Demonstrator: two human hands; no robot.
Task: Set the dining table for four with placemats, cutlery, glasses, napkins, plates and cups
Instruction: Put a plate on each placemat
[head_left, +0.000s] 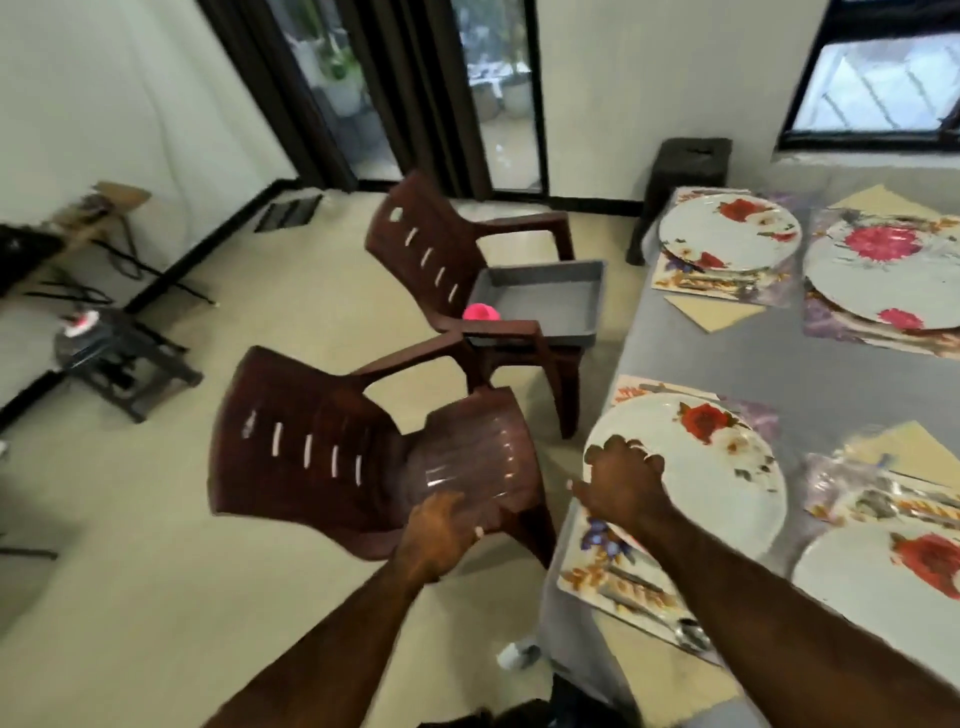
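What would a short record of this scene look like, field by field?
Place: dining table with a grey cloth
Plates: four floral plates on placemats
Near plate: right hand at its rim
Left hand: on the front edge of the near brown chair
Far chair: holds a grey tray with a pink item
Cutlery: lies on the near placemat
Cups, glasses: none seen
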